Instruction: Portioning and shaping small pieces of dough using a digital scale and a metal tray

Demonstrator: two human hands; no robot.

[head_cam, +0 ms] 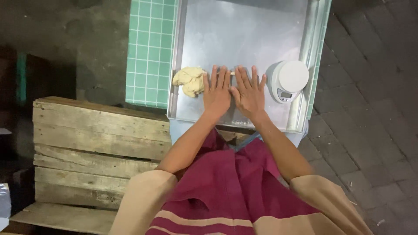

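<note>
Both hands lie flat on the metal tray (244, 26), left hand (216, 92) and right hand (249, 93) side by side, fingers straight and slightly spread, pressing a thin dough strip (233, 73). A dough lump (190, 80) sits just left; a white scale (287, 80) right.

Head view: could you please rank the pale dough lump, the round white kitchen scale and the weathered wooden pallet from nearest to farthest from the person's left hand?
From the left hand:
1. Pale dough lump, just to its left on the metal tray.
2. Round white kitchen scale, right, beyond the right hand.
3. Weathered wooden pallet, lower left, off the tray.
</note>
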